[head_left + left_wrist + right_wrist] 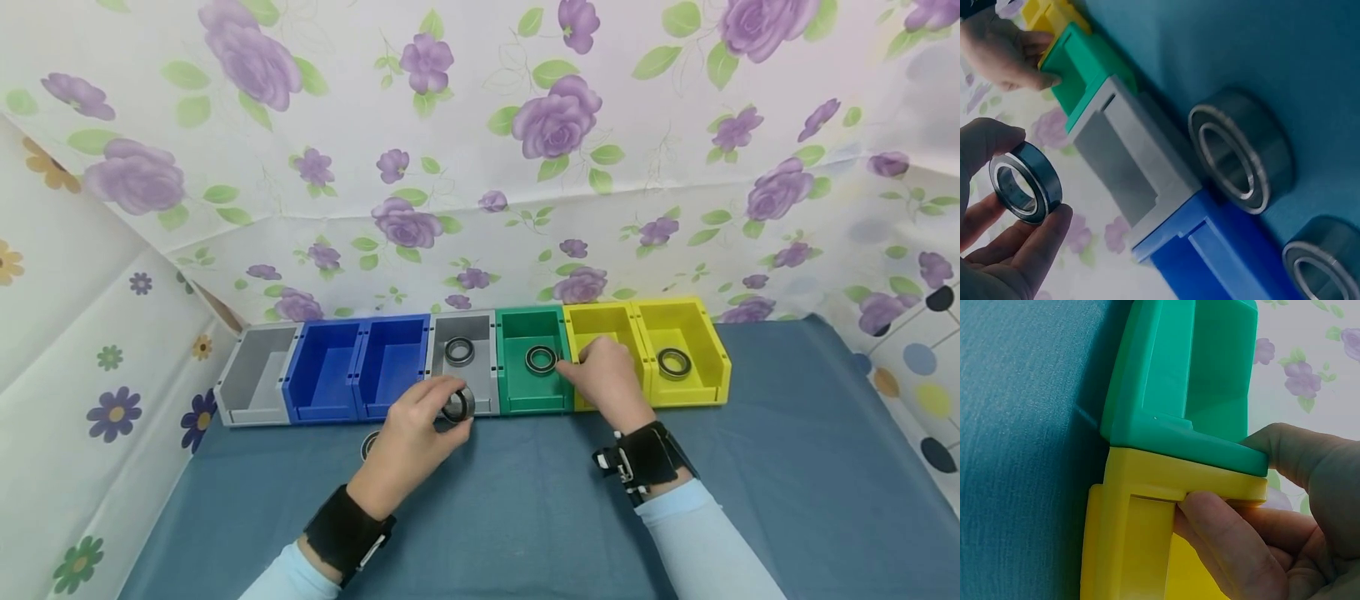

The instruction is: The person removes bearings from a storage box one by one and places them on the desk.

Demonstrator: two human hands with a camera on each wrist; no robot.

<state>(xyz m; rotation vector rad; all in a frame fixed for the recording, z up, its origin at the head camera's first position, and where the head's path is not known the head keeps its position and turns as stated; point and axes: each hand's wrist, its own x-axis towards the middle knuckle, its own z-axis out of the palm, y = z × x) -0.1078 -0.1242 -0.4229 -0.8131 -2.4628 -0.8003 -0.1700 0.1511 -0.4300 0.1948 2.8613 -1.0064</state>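
Observation:
My left hand (411,442) pinches a ball bearing (468,402) between thumb and fingers, at the front edge of the right-hand grey bin (489,387). Another bearing (365,446) lies on the cloth, partly hidden behind that hand; the left wrist view shows two bearings there, a nearer one (1275,150) and one cut by the frame edge (1329,240). My right hand (609,382) straddles the adjoining walls of the green bin (531,402) and a yellow bin (597,317): the thumb (1285,447) on the green side, fingers (1225,537) on the yellow side.
Single bearings lie in the right-hand grey bin (459,352), the green bin (541,360) and the far-right yellow bin (674,363). Two blue bins (324,367) and another grey bin (255,375) continue the row leftward. Behind stands a flowered sheet (480,150); blue cloth (517,508) covers the table.

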